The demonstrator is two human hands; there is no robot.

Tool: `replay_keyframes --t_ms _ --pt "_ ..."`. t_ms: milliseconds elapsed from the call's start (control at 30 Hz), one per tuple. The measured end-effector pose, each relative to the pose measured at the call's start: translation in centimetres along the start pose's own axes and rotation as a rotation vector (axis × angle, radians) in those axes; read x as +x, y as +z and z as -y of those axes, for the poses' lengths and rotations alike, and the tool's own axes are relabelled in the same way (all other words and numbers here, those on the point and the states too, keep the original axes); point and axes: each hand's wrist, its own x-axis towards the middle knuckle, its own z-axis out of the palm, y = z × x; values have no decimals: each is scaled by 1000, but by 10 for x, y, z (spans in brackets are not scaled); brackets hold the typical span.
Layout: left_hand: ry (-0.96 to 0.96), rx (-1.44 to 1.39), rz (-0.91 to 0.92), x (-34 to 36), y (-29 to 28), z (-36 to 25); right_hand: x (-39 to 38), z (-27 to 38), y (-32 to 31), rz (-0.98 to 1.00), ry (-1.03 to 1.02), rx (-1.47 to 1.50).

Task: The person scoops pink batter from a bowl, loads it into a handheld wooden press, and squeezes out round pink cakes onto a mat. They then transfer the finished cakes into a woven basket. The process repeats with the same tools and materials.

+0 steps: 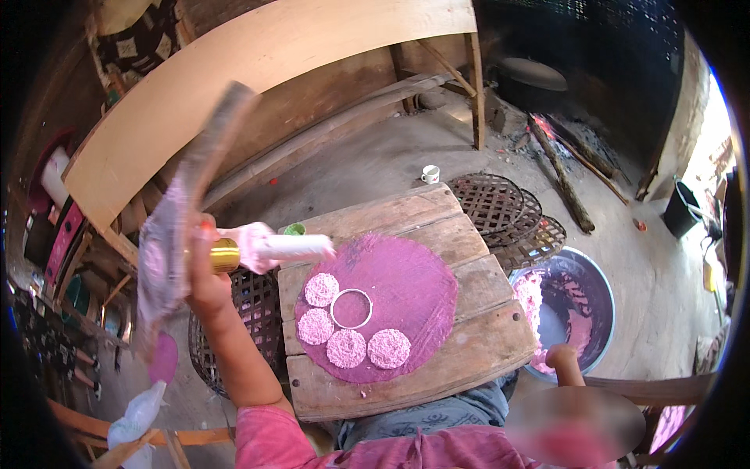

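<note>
My left hand (207,277) is wrapped round a wooden dough press (211,141) smeared with pink dough and blurred by motion. A gold cylinder (225,255) and a white plunger (293,247) with dough on it stick out to the right. Down at the lower right, my right hand (561,357) has its fingers curled into pink dough (530,301) in a grey-blue basin (608,313); its fingertips are partly hidden. Between the hands, a round purple cloth (391,289) bears several pink noodle discs (346,348) in an arc beside a white ring (351,291).
The cloth lies on a low plank table (491,313). Woven trays (500,211) lie beyond its right corner, another (250,320) at its left. A white cup (430,173) stands behind. Farther off are smouldering logs (562,172), a dark pot (531,82) and a long wooden bench (312,39).
</note>
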Motion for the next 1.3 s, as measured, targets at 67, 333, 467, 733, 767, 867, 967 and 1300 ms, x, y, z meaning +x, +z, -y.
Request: replay_keyframes --t_ms 67,333,467,733,767,867,967,1300 --pt "-101 -478 23 4 6 -4 -3 0 -14 -25 -39 -113" --pt "-923 -1304 123 -83 79 52 -164 156 -145 629 -1493 1517" --pt "-1112 -1256 54 -123 77 81 -201 227 -123 1575 -1203 1951" --pt "-512 -26 506 -160 22 93 -225 183 -179 -17 -1442 1659" --pt "-459 131 702 -165 14 79 -231 179 -184 -144 -1474 1519" --pt "-422 340 1010 -170 0 37 -247 181 -199 -491 -1579 1086" --pt "-306 305 1068 -161 7 22 -259 185 -212 -745 -1706 672" --pt "-544 -237 1284 -186 29 4 -270 199 -197 -521 -1704 293"
